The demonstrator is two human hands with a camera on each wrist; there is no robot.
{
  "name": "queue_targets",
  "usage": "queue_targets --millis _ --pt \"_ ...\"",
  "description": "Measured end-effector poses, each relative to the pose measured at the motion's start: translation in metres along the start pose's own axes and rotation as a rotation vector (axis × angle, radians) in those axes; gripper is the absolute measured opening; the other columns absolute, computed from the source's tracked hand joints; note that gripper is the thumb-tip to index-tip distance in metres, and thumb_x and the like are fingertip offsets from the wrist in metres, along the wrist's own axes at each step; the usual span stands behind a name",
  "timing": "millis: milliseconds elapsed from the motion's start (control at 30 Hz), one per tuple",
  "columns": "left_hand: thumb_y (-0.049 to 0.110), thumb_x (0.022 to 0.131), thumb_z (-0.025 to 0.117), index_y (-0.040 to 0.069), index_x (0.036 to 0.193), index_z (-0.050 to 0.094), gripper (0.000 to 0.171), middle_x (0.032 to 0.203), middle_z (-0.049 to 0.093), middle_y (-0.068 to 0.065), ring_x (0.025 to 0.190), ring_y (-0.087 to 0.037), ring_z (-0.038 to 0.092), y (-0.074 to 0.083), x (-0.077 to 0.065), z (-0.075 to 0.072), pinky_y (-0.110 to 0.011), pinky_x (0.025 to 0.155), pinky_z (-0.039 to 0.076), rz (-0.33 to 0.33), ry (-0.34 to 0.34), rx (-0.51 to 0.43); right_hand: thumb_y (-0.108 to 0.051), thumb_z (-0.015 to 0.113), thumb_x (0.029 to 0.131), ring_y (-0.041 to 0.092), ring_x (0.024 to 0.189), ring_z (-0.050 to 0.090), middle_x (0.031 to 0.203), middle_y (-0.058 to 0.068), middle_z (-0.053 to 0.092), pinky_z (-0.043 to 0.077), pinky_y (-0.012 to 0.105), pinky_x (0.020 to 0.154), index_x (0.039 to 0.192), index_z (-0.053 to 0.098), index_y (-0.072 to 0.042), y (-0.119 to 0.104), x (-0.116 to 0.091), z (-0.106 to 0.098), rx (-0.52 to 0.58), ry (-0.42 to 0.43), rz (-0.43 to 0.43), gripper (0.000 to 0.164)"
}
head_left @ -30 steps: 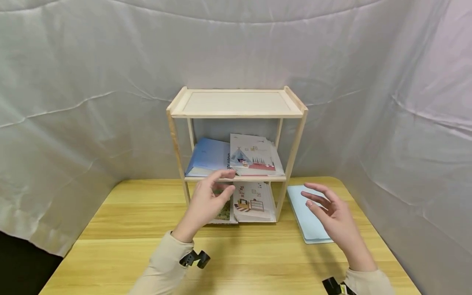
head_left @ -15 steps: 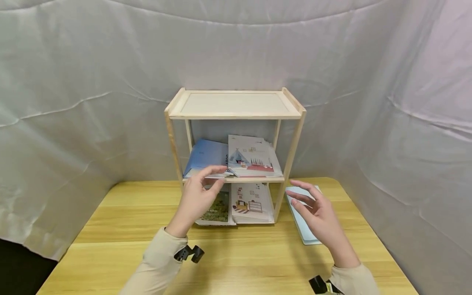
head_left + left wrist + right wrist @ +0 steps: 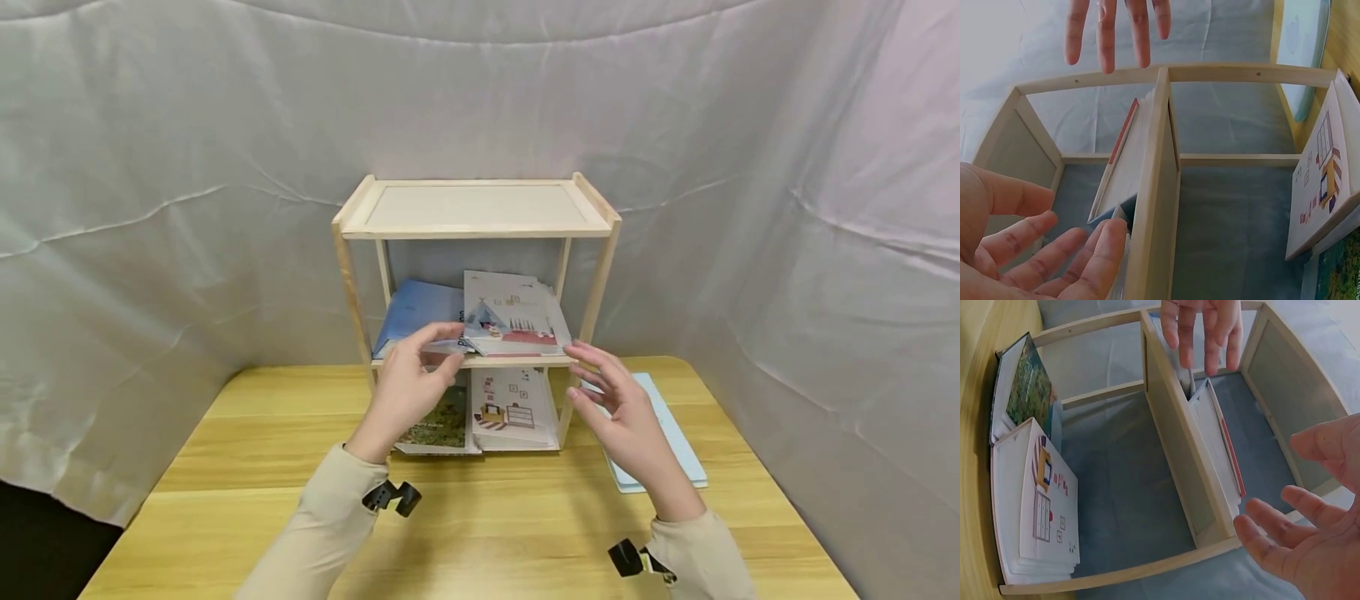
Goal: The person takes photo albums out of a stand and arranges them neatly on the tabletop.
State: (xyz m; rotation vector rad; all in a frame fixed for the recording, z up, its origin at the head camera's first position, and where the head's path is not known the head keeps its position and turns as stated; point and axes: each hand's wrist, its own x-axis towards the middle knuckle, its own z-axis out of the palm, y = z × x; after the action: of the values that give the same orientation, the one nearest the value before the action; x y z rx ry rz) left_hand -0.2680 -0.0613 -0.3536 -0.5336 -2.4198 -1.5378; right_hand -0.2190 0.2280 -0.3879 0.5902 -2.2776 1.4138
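Observation:
My left hand hovers in front of the middle shelf of a small wooden rack, fingers loosely curved and holding nothing. Near its fingertips lies a blue book. Beside that is a white book with a tent drawing; its red-edged stack of pages shows in the right wrist view. My right hand hangs by the rack's right front post, palm turned inward, also holding nothing. Whether its fingertips touch the rack I cannot tell. A light blue notebook lies on the table, partly hidden behind this hand.
On the rack's bottom shelf lie a book with a green landscape cover and a white book with a furniture drawing. The rack's top board has raised side rails. Grey cloth hangs behind the wooden table.
My right hand has moved left and up, from over the light blue notebook to the rack's right front post. My left hand has shifted slightly left and up. The books keep their places.

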Motion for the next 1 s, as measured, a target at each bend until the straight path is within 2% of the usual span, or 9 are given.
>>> queue_targets --millis 100,267,367,500,667,933,1000 --pt "0.012 0.103 0.071 0.014 0.143 0.068 0.04 0.142 0.069 -0.011 0.095 -0.026 0.079 0.0 0.004 0.001 -0.03 0.065 0.064 -0.01 -0.011 -0.016 -0.002 0.066 0.105 0.042 0.142 0.058 0.166 0.02 0.044 0.053 0.022 0.11 0.154 0.057 -0.01 -0.002 0.003 0.003 -0.044 0.005 -0.008 0.05" --pt "0.009 0.103 0.07 0.012 0.145 0.066 0.042 0.14 0.069 -0.013 0.09 -0.023 0.077 -0.002 0.009 0.002 -0.033 0.068 0.065 -0.028 -0.021 -0.023 -0.004 0.067 0.105 0.047 0.145 0.054 0.167 0.02 0.041 0.053 0.059 0.112 0.153 0.058 -0.013 -0.007 0.007 0.007 -0.098 -0.005 -0.002 0.05" --pt "0.009 0.103 0.07 0.011 0.147 0.064 0.044 0.142 0.067 -0.014 0.093 -0.024 0.077 -0.003 0.01 0.002 -0.035 0.073 0.067 -0.053 -0.035 -0.032 -0.006 0.068 0.105 0.049 0.145 0.052 0.169 0.021 0.038 0.052 0.069 0.11 0.154 0.058 -0.015 -0.009 0.01 0.009 -0.119 -0.026 0.011 0.051" --pt "0.009 0.102 0.071 0.01 0.149 0.061 0.048 0.145 0.065 -0.016 0.098 -0.027 0.077 -0.003 0.013 0.003 -0.033 0.076 0.068 -0.08 -0.045 -0.047 -0.007 0.068 0.105 0.051 0.146 0.049 0.17 0.024 0.035 0.051 0.072 0.109 0.155 0.057 -0.016 -0.01 0.013 0.012 -0.152 -0.052 0.026 0.052" --pt "0.012 0.103 0.072 0.01 0.152 0.059 0.05 0.148 0.063 -0.016 0.104 -0.029 0.076 0.0 0.017 0.004 -0.037 0.08 0.069 -0.115 -0.063 -0.067 -0.007 0.068 0.104 0.051 0.149 0.046 0.17 0.026 0.033 0.051 0.073 0.109 0.156 0.056 -0.018 -0.01 0.018 0.014 -0.185 -0.06 0.04 0.054" --pt "0.014 0.103 0.071 0.011 0.156 0.054 0.056 0.154 0.06 -0.015 0.107 -0.03 0.077 0.0 0.021 0.008 -0.037 0.076 0.069 -0.149 -0.085 -0.068 -0.008 0.07 0.102 0.052 0.154 0.039 0.169 0.03 0.033 0.053 0.071 0.108 0.155 0.057 -0.017 -0.012 0.026 0.018 -0.255 -0.065 0.035 0.055" --pt "0.014 0.103 0.071 0.011 0.156 0.054 0.056 0.155 0.06 -0.015 0.108 -0.03 0.077 0.001 0.021 0.009 -0.037 0.076 0.069 -0.148 -0.086 -0.065 -0.01 0.071 0.103 0.052 0.154 0.038 0.169 0.03 0.033 0.05 0.074 0.11 0.155 0.057 -0.017 -0.013 0.027 0.019 -0.28 -0.064 0.04 0.054"
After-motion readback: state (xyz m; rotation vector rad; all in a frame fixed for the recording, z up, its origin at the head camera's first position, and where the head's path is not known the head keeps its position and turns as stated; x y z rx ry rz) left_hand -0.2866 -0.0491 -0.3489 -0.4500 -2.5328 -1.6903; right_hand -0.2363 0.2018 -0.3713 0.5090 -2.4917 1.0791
